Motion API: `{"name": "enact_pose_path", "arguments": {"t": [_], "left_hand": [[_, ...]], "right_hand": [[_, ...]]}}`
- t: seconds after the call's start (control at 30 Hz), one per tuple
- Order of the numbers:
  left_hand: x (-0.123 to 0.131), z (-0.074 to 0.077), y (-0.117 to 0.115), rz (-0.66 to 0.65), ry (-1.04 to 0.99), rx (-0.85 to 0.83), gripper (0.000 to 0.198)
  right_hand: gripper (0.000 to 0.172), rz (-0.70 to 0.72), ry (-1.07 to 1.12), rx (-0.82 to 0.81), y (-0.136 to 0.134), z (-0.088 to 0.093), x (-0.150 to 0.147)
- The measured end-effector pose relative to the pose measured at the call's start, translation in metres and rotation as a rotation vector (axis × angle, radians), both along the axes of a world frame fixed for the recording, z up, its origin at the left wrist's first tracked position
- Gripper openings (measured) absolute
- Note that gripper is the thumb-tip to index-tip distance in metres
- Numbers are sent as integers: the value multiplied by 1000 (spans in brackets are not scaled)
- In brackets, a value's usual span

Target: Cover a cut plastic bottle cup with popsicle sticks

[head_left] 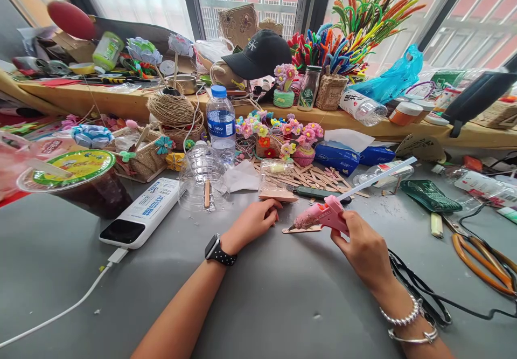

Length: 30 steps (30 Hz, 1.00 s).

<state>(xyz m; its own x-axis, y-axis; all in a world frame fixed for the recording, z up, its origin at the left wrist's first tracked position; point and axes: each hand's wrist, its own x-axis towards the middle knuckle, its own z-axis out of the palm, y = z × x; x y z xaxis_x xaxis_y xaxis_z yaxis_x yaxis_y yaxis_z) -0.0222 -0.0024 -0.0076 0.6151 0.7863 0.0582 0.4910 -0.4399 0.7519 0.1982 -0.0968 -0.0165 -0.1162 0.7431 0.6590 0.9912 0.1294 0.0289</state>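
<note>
My right hand [361, 248] is wrapped around the handle of a pink hot glue gun [319, 215], which has a long translucent glue stick [379, 177] coming out of its back. The gun's nozzle is at the left end of a wooden craft stick [305, 229] that lies flat on the grey table. My left hand [252, 223] rests on the table just left of that stick. Its fingers are loosely bent, apart from the thumb, and no object shows in them. Beyond its fingertips sits a small piece made of joined craft sticks [278, 193].
Loose craft sticks [319, 178] and a dark green-handled cutter [317, 193] lie behind the gun. A water bottle [220, 124], a power bank [141, 213] and a lidded drink cup [81, 181] stand at left. Orange-handled scissors [480, 264] and a black cord [428, 289] are at right.
</note>
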Motion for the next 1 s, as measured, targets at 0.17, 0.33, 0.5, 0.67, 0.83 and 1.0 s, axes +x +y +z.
{"name": "enact_pose_path", "arguments": {"t": [0.17, 0.33, 0.5, 0.67, 0.83, 1.0], "left_hand": [[0, -2, 0, 1, -1, 10, 25], [-1, -2, 0, 1, -2, 24, 24], [0, -2, 0, -1, 0, 21, 24], [0, -2, 0, 6, -7, 11, 24], [-1, -2, 0, 10, -23, -1, 25], [0, -2, 0, 9, -25, -5, 24]], "right_hand": [[10, 7, 5, 10, 0, 2, 0], [8, 1, -28, 43, 0, 5, 0], [8, -11, -34, 42, 0, 6, 0], [9, -6, -36, 56, -1, 7, 1], [8, -5, -13, 42, -1, 8, 2], [8, -5, -21, 45, -1, 9, 3]]}}
